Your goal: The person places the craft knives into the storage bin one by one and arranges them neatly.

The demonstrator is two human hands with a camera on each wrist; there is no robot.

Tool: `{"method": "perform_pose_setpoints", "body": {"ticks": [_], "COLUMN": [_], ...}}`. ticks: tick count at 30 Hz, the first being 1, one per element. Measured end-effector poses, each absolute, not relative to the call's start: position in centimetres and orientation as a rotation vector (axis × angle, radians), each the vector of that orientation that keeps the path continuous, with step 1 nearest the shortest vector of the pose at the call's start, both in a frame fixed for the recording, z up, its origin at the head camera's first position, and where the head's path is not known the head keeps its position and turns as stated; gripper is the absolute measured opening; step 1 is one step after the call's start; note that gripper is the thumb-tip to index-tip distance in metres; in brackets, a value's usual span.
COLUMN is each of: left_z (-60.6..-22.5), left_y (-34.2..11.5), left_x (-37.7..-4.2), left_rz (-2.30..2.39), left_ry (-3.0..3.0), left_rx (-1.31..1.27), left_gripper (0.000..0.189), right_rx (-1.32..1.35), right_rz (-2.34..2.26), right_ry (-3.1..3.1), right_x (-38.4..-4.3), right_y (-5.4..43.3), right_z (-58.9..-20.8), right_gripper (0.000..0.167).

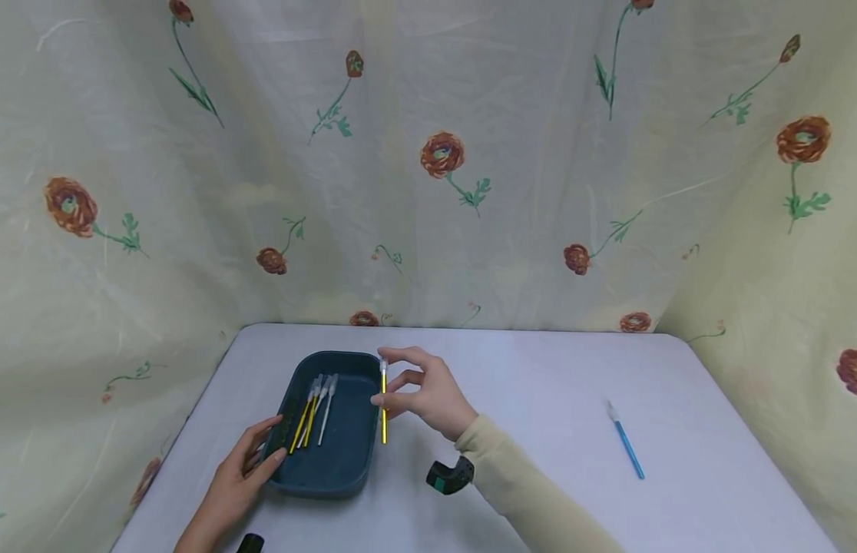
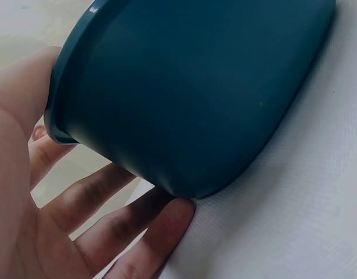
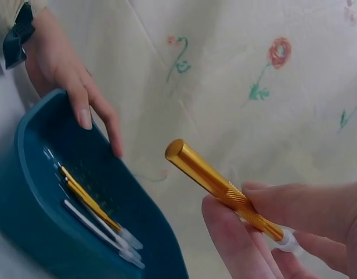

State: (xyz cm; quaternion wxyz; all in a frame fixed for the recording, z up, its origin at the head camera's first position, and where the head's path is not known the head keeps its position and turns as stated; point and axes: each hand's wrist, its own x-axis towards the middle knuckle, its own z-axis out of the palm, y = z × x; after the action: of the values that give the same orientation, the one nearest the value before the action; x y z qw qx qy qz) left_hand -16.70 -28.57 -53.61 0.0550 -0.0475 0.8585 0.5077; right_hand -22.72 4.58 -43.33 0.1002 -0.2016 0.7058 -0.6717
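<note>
My right hand (image 1: pixel 431 393) pinches a gold craft knife (image 3: pixel 201 174) with a knurled grip and a clear cap, above the right rim of a dark teal tray (image 1: pixel 349 461). In the head view the knife stands nearly upright, cap end up. At the tray's left side, my left hand (image 1: pixel 228 484) grips the rim, thumb on top and the other fingers against the outer wall (image 2: pixel 184 104). Inside lie several capped knives, some gold (image 1: pixel 299 432) and some silver (image 1: pixel 325 418), side by side along the left half.
A blue capped craft knife (image 1: pixel 629 447) lies alone on the right side of the white table (image 1: pixel 525 461). Flower-printed cloth (image 1: pixel 511 253) hangs behind the table and along both sides.
</note>
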Motion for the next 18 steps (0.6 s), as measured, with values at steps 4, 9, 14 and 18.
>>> {"method": "perform_pose_setpoints", "body": {"ticks": [4,9,14,18], "left_z": [-53.6,-53.6,-53.6,-53.5], "left_y": [-28.5,-28.6,-28.6,-28.7], "left_x": [-16.7,-16.7,-16.7,-16.8], "left_rz": [1.534,1.527,1.518,1.519], "left_ry": [2.602,2.598,2.597,2.599], "left_rx": [-0.151,-0.153,-0.156,-0.143], "left_gripper": [0.067,0.067,0.068,0.068], "right_rx": [-0.588,-0.581,-0.574,-0.570], "right_rz": [-1.991,-2.006,-2.006,-2.016], "right_ry": [2.074,2.035,2.024,1.997], "right_x": [-22.9,-23.3,-23.8,-24.2], "right_y": [3.4,1.9,0.6,-0.2], "right_z": [-43.6,-43.8,-44.0,-44.3], "right_gripper": [0.066,0.066,0.068,0.068]}}
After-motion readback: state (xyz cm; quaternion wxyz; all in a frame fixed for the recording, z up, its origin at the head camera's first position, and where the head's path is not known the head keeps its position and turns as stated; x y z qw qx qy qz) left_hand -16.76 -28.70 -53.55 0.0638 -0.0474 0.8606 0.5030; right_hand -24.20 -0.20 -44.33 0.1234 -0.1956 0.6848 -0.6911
